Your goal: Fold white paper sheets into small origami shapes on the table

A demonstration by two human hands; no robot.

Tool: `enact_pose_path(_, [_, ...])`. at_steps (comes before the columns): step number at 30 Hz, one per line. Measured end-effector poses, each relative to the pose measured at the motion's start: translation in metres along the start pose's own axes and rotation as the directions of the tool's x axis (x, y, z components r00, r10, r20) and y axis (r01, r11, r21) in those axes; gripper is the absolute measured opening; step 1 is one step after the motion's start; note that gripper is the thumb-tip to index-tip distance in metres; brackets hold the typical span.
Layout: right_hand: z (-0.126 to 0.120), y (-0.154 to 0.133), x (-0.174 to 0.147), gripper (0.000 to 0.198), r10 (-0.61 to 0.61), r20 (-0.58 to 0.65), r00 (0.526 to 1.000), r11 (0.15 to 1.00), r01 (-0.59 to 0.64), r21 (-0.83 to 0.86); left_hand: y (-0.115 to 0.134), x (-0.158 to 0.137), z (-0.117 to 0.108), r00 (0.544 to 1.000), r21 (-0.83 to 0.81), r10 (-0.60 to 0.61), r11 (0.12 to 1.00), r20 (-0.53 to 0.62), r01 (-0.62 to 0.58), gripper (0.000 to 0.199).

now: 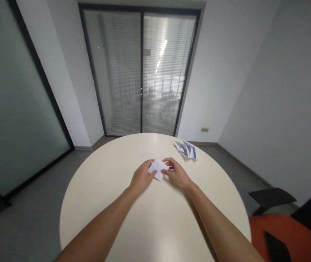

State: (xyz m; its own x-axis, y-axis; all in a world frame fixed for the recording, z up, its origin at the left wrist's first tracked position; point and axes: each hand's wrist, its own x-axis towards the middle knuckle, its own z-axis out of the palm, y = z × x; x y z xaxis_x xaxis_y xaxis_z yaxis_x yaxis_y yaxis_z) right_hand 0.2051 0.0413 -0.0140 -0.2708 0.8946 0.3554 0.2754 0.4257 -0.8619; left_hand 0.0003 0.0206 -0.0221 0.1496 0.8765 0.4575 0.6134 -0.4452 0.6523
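Note:
A small folded sheet of white paper [158,168], roughly diamond-shaped with a crease down its middle, is held just over the table between my two hands. My left hand [142,177] grips its left corner, thumb in front and fingers behind. On the other side, my right hand [177,174] pinches the right corner between thumb and fingers. The underside of the paper is hidden from me. Beyond my right hand, folded paper boats [187,150] in white with bluish shaded faces lie close together near the table's far right edge.
The round cream table [95,203] spans the middle of the view. At the lower right is an orange-red chair [294,233] with black armrests, close to the table edge. A glazed door with blinds [141,72] and grey walls stand behind.

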Motion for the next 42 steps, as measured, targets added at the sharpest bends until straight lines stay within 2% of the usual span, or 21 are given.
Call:
enact_pose_path(5, [0.000,-0.014,0.000,0.032,-0.083,-0.017,0.996,0.987,0.080,-0.140,0.013,0.001,-0.007,0.995,0.018,0.065,0.998,-0.072,-0.064,0.024])
enact_pose_path(19, [0.001,-0.027,-0.002,0.028,-0.246,-0.052,0.968,0.950,0.230,-0.212,0.024,-0.002,-0.013,0.986,0.038,0.132,0.991,-0.099,-0.129,0.023])
enact_pose_path(27, [0.000,-0.024,-0.002,0.027,-0.165,-0.090,0.982,0.979,0.152,-0.133,0.024,-0.002,-0.014,0.990,0.011,0.105,0.994,-0.091,-0.105,0.022])
enact_pose_path(35, [-0.004,-0.015,0.001,0.032,-0.095,-0.151,0.984,0.995,0.096,0.000,0.007,0.004,-0.009,0.984,-0.170,-0.052,0.985,-0.171,0.023,0.021])
enact_pose_path(42, [-0.013,-0.003,0.006,0.040,-0.031,-0.241,0.970,0.999,0.026,-0.026,-0.014,0.011,-0.009,0.953,-0.287,-0.161,0.954,-0.255,0.085,0.021])
